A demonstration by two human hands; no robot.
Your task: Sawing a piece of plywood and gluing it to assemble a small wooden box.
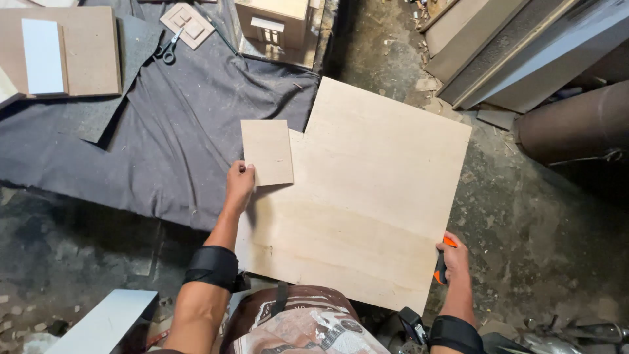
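Nearest the person's lap, a large sheet of pale plywood [367, 196] lies tilted across the knees and out over the floor, one corner of it cut away in a square notch. At its near right edge the right hand [453, 257] is curled shut around a tool with an orange and black handle [440, 267]; it looks like a utility knife, though the hand hides most of it and the blade cannot be made out. Both forearms wear black bands near the wrist.

Further out, on the sheet's left side, the left hand [238, 185] pinches the lower left corner of a small rectangular piece of plywood [266, 152], thumb on top and fingers closed beneath. That piece sits just beside the notch, overlapping the large sheet's left edge and the dark grey cloth [170, 131] spread on the concrete floor [524, 216].

Beyond that, on the cloth, lie a pair of scissors [169, 47], a brown board [85, 49] carrying a white rectangle [42, 56], and a small square panel [187, 25]. At the far edge stands a little model house [272, 23] of pale wood.
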